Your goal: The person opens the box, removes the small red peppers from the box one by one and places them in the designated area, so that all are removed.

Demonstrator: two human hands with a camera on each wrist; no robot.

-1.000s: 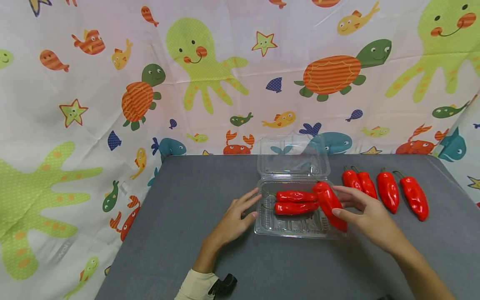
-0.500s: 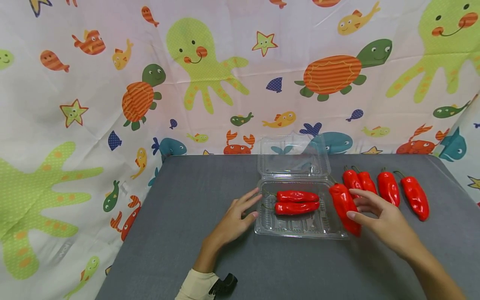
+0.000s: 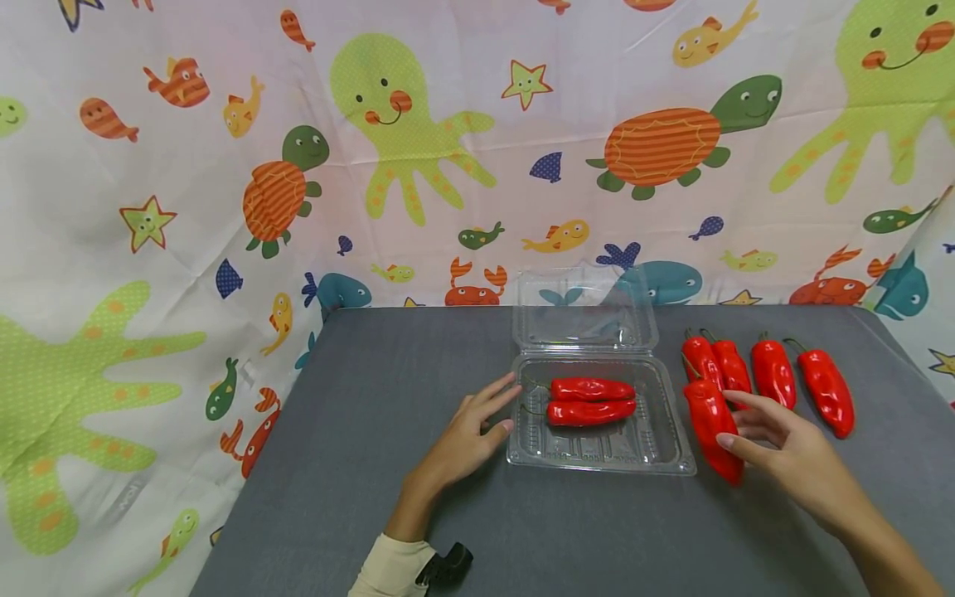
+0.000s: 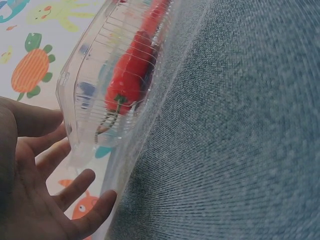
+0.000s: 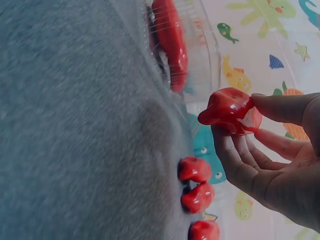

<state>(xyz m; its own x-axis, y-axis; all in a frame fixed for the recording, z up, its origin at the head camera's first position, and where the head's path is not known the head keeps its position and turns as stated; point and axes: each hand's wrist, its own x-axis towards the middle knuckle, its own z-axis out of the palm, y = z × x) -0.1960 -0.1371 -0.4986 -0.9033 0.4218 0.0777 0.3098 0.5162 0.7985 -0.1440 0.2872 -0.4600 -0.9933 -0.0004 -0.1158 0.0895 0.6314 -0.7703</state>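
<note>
A red pepper (image 3: 712,431) is pinched between the thumb and fingers of my right hand (image 3: 787,452), held just right of the clear plastic box. In the right wrist view this pepper (image 5: 232,111) hangs above the cloth, its pointed end toward the camera. Two red peppers (image 3: 591,413) lie side by side in the clear plastic box (image 3: 597,460), stems to the left. The box's hinged lid (image 3: 585,327) stands up at the back. My left hand (image 3: 466,435) is at the box's left side, fingers spread, fingertips at its rim; in the left wrist view they look straight.
Several more red peppers (image 3: 824,391) lie in a row at the back right, stems away from me. Grey cloth (image 3: 388,390) covers the table. Behind it hangs a white curtain (image 3: 462,50) printed with sea animals.
My right hand has carried the pepper rightward and slightly nearer, from over the box's right side to beyond its right edge. The left hand has stayed still.
</note>
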